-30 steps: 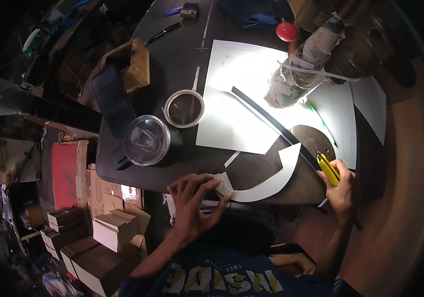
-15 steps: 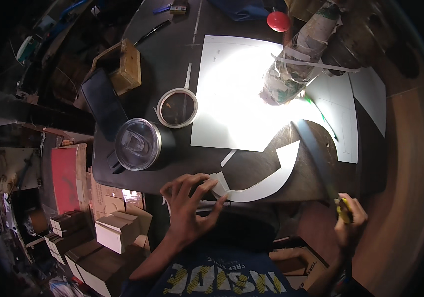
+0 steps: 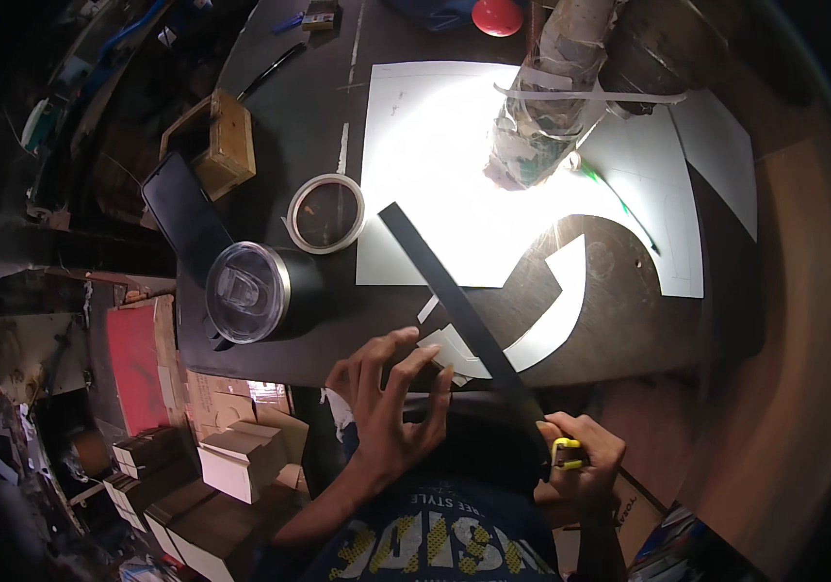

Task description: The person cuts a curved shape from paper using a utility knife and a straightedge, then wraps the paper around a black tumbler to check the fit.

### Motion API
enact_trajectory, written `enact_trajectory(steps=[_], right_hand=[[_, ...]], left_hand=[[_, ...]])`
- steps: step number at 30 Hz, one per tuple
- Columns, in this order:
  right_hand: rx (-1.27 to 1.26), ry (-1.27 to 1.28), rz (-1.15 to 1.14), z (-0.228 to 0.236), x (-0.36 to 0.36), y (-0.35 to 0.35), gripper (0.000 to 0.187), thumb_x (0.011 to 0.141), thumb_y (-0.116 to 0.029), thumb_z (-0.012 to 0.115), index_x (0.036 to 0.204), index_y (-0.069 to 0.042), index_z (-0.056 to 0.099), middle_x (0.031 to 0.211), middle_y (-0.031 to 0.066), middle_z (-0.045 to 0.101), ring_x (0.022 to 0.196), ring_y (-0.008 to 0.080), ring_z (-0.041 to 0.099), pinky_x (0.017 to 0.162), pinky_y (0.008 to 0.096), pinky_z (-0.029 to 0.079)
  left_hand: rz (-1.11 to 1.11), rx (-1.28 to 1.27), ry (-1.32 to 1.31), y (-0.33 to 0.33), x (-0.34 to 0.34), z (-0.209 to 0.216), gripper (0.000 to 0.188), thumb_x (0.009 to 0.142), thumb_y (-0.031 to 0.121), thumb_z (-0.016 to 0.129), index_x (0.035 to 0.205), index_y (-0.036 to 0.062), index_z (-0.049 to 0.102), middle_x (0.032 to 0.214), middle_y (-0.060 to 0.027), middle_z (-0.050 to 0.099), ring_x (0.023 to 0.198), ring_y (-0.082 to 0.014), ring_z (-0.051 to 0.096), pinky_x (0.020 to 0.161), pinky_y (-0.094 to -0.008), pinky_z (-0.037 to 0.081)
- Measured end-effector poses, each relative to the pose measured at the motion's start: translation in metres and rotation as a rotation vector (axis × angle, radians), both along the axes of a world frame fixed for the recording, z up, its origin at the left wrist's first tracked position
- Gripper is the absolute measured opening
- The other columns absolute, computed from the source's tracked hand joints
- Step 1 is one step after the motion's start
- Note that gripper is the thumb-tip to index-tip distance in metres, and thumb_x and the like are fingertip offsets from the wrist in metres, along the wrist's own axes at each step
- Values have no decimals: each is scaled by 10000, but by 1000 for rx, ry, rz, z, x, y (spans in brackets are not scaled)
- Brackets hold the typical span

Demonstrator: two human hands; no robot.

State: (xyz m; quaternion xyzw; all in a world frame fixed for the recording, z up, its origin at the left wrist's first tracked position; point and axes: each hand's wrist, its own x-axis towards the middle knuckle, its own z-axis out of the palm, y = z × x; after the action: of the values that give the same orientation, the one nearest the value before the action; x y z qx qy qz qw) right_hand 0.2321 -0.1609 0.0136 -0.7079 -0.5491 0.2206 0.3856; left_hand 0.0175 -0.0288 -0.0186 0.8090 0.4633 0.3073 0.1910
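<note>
The curved strip (image 3: 556, 335) is smooth, matt white paper. The dark bar (image 3: 444, 294) has an even, dull finish (whether metal or plastic, one cannot tell), while the yellow tool (image 3: 567, 444) looks like plastic. The tabletop (image 3: 619, 339) is matt and scuffed. The mug lid (image 3: 241, 293) is clear and glossy, the small box (image 3: 233, 160) plain wood, the lamp's wrapping (image 3: 532, 150) rough and crinkled.
</note>
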Motion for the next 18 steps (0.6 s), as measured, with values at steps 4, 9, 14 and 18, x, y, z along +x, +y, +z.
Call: enact_trajectory(steps=[4, 9, 14, 18], right_hand=[[-43, 45, 20, -2, -12, -1, 128, 916, -70, 788, 1030, -17, 760, 777, 122, 697, 633, 246, 706, 567, 333, 514], [-106, 25, 26, -4, -12, -17, 141, 911, -88, 819, 1018, -18, 761, 788, 120, 717, 643, 243, 726, 574, 322, 529], [-102, 18, 21, -5, -11, -16, 143, 919, -103, 814, 1016, -14, 759, 785, 116, 720, 643, 237, 726, 573, 324, 526], [-112, -4, 37, -3, -4, -16, 135, 913, -100, 811, 1006, -18, 759, 778, 112, 718, 633, 240, 723, 565, 331, 522]], left_hand=[[-55, -52, 111, 4, 4, 10, 658, 992, 190, 682, 1589, 88, 428, 1695, -213, 327, 1579, -341, 306, 1210, -527, 188], [-91, -173, 270, 5, 13, 9, 768, 1052, 183, 565, 1677, -12, 163, 1755, -243, 145, 1644, -382, 101, 1295, -570, 18], [-124, -231, 477, 7, 15, 7, 740, 1109, 304, 440, 1667, -60, 117, 1760, -234, 111, 1650, -344, 74, 1299, -585, -47], [-125, -222, 497, 8, 15, 7, 739, 1110, 314, 435, 1665, -61, 125, 1761, -231, 107, 1652, -326, 76, 1299, -582, -51]])
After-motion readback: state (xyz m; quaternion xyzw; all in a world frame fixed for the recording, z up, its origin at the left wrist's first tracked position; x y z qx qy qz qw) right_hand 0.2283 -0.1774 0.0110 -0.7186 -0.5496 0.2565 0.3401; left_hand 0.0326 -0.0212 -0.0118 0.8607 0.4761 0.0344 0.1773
